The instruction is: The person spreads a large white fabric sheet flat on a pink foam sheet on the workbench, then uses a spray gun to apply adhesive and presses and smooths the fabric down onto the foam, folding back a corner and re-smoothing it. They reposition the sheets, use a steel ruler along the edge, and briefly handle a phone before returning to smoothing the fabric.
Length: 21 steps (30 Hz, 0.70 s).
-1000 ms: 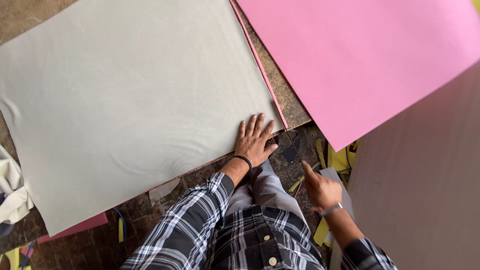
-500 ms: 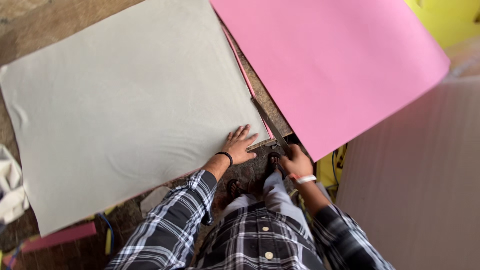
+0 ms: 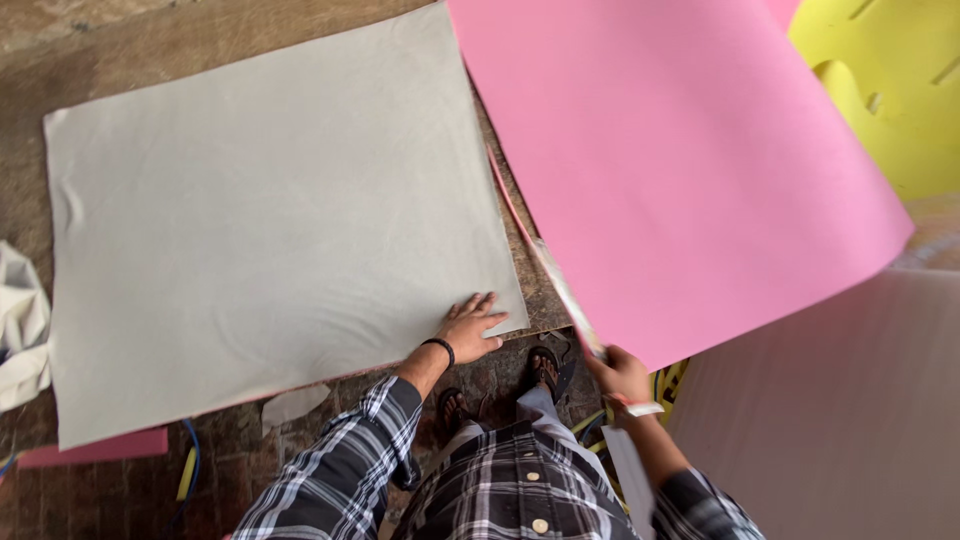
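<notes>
White cloth (image 3: 22, 325) lies bunched at the far left edge. A pink offcut (image 3: 95, 447) sits on the floor under the lower left corner of the grey sheet (image 3: 270, 210). The grey sheet lies flat on the wooden board (image 3: 150, 50), covering most of it, one long edge towards the person. A small pale scrap (image 3: 292, 404) lies on the brick floor (image 3: 100, 500) just below that edge.

Left hand (image 3: 470, 325): fingers spread, palm pressed flat on the sheet's near right corner. A dark band circles the wrist. Sleeve is checked.

Below, between the arms, two sandalled feet (image 3: 545, 368) stand on the floor.

Right hand (image 3: 622, 375): closed in a pinch on the lower end of a thin pink strip (image 3: 540, 255), which runs up along the gap between the grey sheet and the pink sheet (image 3: 680, 170). Whether the strip is joined to the pink sheet appears uncertain; the contact is blurred. The pink sheet rises at a slant, its lower corner near this hand.

Yellow foam (image 3: 890, 90) with cut-outs shows top right. A pale panel (image 3: 840, 420) fills the lower right.
</notes>
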Tool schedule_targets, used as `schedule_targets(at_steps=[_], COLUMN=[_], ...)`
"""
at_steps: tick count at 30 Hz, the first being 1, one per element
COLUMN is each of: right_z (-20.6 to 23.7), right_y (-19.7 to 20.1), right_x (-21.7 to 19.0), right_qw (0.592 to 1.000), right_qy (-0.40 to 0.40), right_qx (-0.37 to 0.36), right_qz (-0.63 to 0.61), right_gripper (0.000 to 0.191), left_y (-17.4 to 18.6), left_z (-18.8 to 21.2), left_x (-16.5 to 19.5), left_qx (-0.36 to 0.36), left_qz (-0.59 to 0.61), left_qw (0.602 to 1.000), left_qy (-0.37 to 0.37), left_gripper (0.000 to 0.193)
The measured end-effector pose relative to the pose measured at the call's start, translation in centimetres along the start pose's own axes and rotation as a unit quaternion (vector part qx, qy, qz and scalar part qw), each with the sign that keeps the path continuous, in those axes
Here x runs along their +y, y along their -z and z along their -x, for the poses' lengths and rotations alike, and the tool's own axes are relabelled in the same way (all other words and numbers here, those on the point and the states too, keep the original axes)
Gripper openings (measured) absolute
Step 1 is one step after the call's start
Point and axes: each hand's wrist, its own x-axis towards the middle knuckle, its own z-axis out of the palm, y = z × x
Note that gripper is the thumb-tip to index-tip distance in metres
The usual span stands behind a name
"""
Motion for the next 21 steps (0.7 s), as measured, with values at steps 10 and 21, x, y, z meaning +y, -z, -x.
schedule_targets(at_steps=[10, 21], right_z=[14.1, 17.1], right_y=[12.6, 7.1], right_x=[23.3, 26.5], right_qw=[0.888, 0.838], right_qy=[-0.237, -0.302], right_qx=[0.393, 0.455], right_qz=[0.026, 0.013], right_gripper=[0.041, 0.041], left_y=[-2.9, -3.5], left_z=[-0.8, -7.2], left_x=[5.4, 7.4], left_qx=[0.121, 0.187], left_qz=[0.032, 0.145], left_qw=[0.991, 0.971], left_qy=[0.048, -0.02], left_gripper=[0.047, 0.067])
